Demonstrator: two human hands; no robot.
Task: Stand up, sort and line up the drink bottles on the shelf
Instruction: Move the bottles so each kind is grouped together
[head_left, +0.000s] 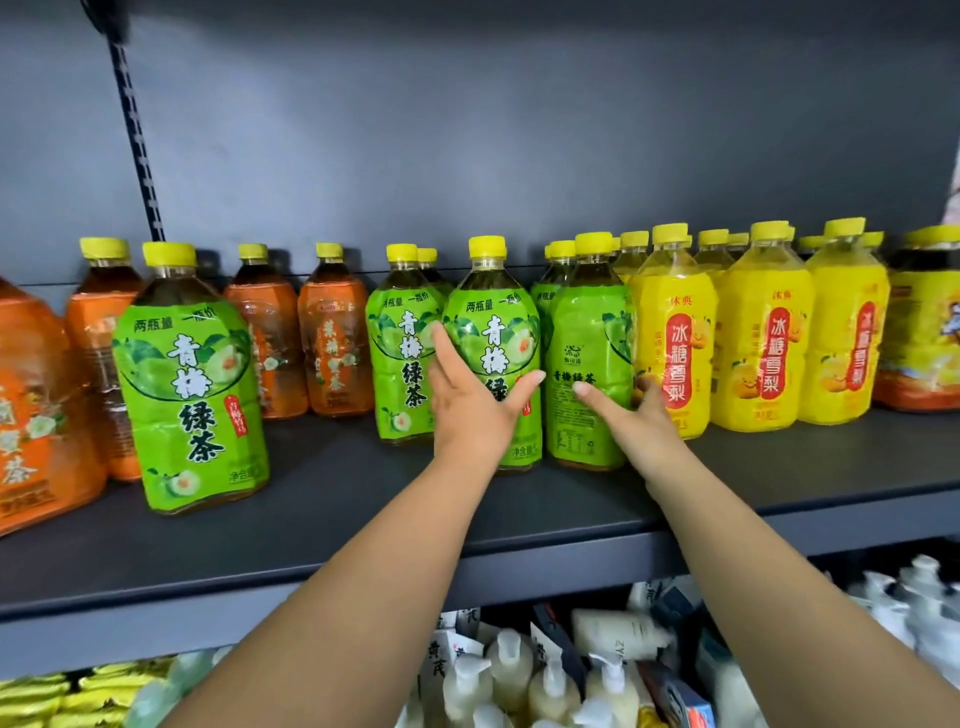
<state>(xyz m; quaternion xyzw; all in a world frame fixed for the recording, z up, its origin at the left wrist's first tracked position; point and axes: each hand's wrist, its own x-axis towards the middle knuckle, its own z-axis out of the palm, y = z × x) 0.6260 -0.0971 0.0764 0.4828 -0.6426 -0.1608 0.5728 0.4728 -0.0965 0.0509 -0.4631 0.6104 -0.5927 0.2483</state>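
Observation:
Yellow-capped drink bottles stand upright on a dark grey shelf (363, 499). My left hand (467, 410) grips a green-label tea bottle (493, 322) at the middle, fingers on its left side and thumb across the front. My right hand (628, 421) holds the neighbouring green bottle (587, 332), which shows its back label, with fingers curled round its right side. Another green bottle (402, 338) stands just left of them. A lone green one (189, 384) stands forward at the left among orange-label bottles (332, 338). Yellow-label bottles (763, 353) form rows on the right.
A big orange-label bottle (31, 405) sits at the left edge and a dark-capped one (924, 332) at the far right. The slotted shelf upright (137, 145) runs up the back panel. Below, white pump bottles (509, 670) and yellow packs (52, 696) fill the lower shelf.

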